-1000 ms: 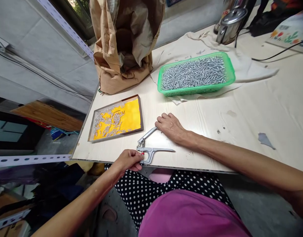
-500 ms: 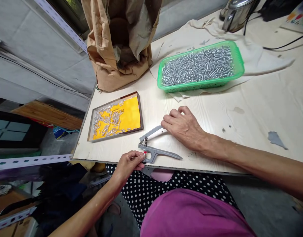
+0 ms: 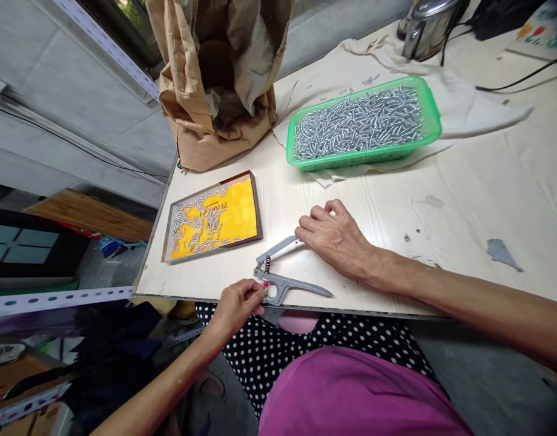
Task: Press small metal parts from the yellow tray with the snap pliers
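Grey hand pliers [image 3: 290, 281] with a coil spring between the handles lie at the table's front edge, handles spread apart. My right hand [image 3: 330, 236] has its fingers closed on the end of the upper handle. At the jaw, beside a small red part [image 3: 266, 284], the thumb and fingers of my left hand [image 3: 242, 300] are pinched together. Whatever they hold is mostly hidden. To the left, a shallow tray [image 3: 259, 212] with a yellow bottom holds many small silver spring-like pieces [image 3: 210, 219].
A green plastic basket [image 3: 430, 115] full of the silver pieces stands on a cloth [image 3: 482, 115] farther back. Behind the tray is an open brown paper bag [image 3: 219, 142]. A metal pot [image 3: 428, 30] and a black cable [image 3: 514, 86] are at the back right.
The view has shifted slightly. Both hands keep nearly the same places at the pliers, and the handles remain spread.
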`<state>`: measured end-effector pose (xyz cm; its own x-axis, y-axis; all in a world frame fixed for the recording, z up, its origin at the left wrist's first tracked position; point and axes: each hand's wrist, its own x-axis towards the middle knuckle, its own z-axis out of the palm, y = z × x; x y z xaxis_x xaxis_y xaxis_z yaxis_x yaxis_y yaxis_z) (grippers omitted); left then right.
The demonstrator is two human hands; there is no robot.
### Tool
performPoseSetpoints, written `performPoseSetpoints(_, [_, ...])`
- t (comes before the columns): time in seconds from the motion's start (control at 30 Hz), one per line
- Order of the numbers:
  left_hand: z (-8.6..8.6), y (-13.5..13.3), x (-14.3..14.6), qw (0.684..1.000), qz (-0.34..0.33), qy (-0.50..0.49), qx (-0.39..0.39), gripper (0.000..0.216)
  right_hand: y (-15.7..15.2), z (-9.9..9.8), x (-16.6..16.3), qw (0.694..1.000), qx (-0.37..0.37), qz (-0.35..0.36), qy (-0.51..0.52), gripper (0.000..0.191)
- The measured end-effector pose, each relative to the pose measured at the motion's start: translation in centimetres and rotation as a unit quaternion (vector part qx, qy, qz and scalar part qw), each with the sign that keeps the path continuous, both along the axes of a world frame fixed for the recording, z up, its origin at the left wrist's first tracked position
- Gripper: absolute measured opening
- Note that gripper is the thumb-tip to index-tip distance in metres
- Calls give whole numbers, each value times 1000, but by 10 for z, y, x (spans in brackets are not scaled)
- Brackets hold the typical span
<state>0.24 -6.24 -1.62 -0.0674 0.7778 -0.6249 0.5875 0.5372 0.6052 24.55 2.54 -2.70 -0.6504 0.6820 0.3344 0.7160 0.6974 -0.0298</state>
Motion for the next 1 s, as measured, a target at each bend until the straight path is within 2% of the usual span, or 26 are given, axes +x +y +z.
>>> performPoseSetpoints(0.23, [3, 9, 2, 997, -28, 38, -54, 27, 0, -14, 1, 998, -54, -5, -29, 18])
performPoseSetpoints(0.47, [2, 13, 2, 997, -11, 34, -73, 17, -17, -24, -2, 992, -124, -15, -11, 11])
performPoseSetpoints(0.6, [3, 15, 4, 996, -24, 44, -72, 13, -33, -17, 0, 988, -152, -19, 31, 54])
performPoseSetpoints(0.67, [4, 15, 5, 996, -27, 51, -72, 12, -38, -15, 1, 986, -160, -19, 33, 69])
performPoseSetpoints(0.77, [6, 15, 7, 996, -21, 50, -68, 11, -42, -17, 0, 985, -168, -23, 23, 71])
performPoseSetpoints(1.0, [5, 14, 9, 996, 0, 66, -65, 11, -51, -22, -6, 988, -151, -29, 10, 58])
